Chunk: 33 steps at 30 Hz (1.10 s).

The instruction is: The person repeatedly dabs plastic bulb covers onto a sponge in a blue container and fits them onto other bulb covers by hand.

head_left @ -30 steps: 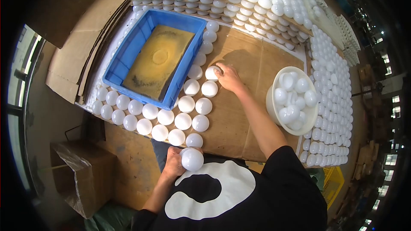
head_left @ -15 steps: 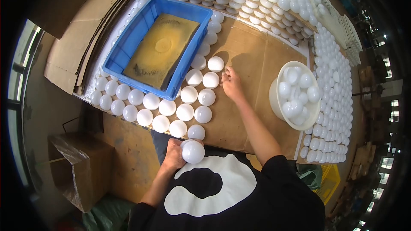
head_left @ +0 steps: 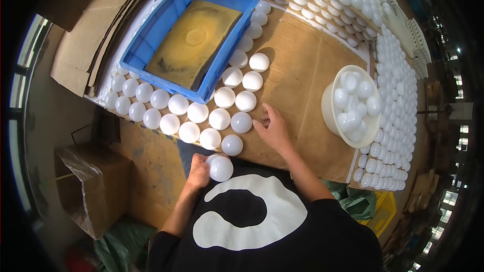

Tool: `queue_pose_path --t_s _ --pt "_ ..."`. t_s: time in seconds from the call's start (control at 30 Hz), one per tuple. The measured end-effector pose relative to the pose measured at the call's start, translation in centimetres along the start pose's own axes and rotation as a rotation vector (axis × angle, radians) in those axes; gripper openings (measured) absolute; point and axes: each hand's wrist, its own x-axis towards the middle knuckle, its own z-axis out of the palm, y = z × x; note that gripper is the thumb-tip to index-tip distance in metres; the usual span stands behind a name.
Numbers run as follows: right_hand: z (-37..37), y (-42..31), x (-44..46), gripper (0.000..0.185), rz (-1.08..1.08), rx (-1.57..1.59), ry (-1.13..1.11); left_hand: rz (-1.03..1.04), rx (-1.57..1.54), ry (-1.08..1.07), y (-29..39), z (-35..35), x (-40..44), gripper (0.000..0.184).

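My left hand [head_left: 199,172] is closed around white bulb covers, close to my shirt at the table's near edge. One round bulb cover [head_left: 221,170] faces up; a second seems to show behind it, partly hidden. Over the cardboard, my right hand [head_left: 273,130] has its fingers apart and nothing in them. It is nearest to a bulb cover [head_left: 241,122] at the right end of a row, without visibly touching it. Several more stand in rows on the cardboard, such as the far one [head_left: 259,62].
A blue crate [head_left: 132,63] with a yellowish, dark-stained bottom sits at the back left. To the right, a cream bowl [head_left: 330,116] holds several bulb covers. Stacked layers of covers [head_left: 322,7] line the back. A cardboard box [head_left: 96,186] stands on the floor at left.
My right hand has drawn back toward me from beside the far bulb cover, and its fingers have spread. My left hand still holds its bulb covers. The view has shifted slightly.
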Motion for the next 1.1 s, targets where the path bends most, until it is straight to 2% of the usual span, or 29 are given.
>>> queue_pose_path --t_s 0.1,0.2,0.23,0.3,0.4,0.5,0.53,0.57,0.63,0.67,0.7,0.73,0.77,0.8,0.83,0.9,0.97,1.0,1.03,1.1 --pt "0.7 -0.1 -1.1 0.063 -0.109 -0.131 0.002 -0.063 0.091 0.078 -0.1 0.0 0.5 0.037" --pt "0.6 -1.6 -1.2 0.063 -0.002 -0.01 -0.07 -0.104 0.261 0.228 1.2 2.0 1.1 0.038" --pt "0.6 -1.6 -1.2 0.063 -0.005 -0.012 -0.061 -0.099 0.263 0.221 0.9 1.7 1.3 0.038" --pt "0.8 -1.0 -1.0 0.058 -0.067 -0.033 -0.04 -0.068 0.075 0.18 -0.2 1.0 1.7 0.037" --pt "0.5 0.1 0.8 0.054 -0.057 0.017 0.068 -0.066 0.033 0.138 -0.6 0.4 1.8 0.033" --pt "-0.5 0.3 4.2 0.052 -0.018 0.019 0.211 -0.033 0.138 0.029 -0.4 -0.6 1.6 0.041" --pt "-0.9 -0.3 4.9 0.051 -0.038 0.078 0.242 0.092 -0.112 0.024 -0.4 -0.4 1.5 0.03" --pt "-1.4 -0.7 5.2 0.051 -0.058 0.075 0.241 0.112 -0.116 0.026 -0.4 -0.3 2.1 0.03" --pt "-2.7 -4.8 3.3 0.055 -0.155 0.26 -0.06 0.169 -0.165 0.166 0.9 0.7 2.3 0.031" --pt "-3.6 -8.0 1.7 0.058 -0.245 0.222 -0.214 0.104 -0.221 0.262 1.6 1.1 2.7 0.028" --pt "-4.4 -10.6 0.0 0.062 -0.333 0.183 -0.362 0.124 -0.156 0.267 2.6 2.0 3.0 0.025" --pt "-4.1 -11.5 -1.2 0.062 -0.334 0.188 -0.365 0.136 -0.205 0.198 1.5 0.9 3.7 0.024" --pt "-3.5 -12.4 -2.5 0.064 -0.479 0.024 -0.363 0.148 -0.253 0.123 0.5 -0.1 4.4 0.022" --pt "-3.0 -13.0 -3.0 0.066 -0.637 -0.152 -0.356 0.124 -0.277 0.236 1.2 1.6 4.6 0.016" --pt "-2.4 -12.9 -3.2 0.066 -0.614 -0.145 -0.327 0.081 -0.163 0.262 3.6 3.6 4.0 0.01" --pt "-2.2 -12.4 -2.5 0.064 -0.631 -0.055 -0.314 0.191 -0.106 0.21 2.2 2.7 4.2 0.012" --pt "-2.7 -12.8 -1.7 0.057 -0.475 0.112 -0.371 0.188 -0.264 0.327 1.4 2.2 4.3 0.01" --pt "-3.3 -13.3 -1.4 0.058 -0.372 0.195 -0.423 0.194 -0.219 0.181 2.4 1.9 4.1 0.01" --pt "-3.3 -13.5 -1.4 0.062 -0.045 0.601 -0.561 0.177 -0.266 0.169 3.4 1.8 3.7 0.015" --pt "-3.1 -12.1 0.3 0.064 0.001 0.933 -0.631 0.166 -0.229 0.017 5.6 2.3 2.9 0.025"
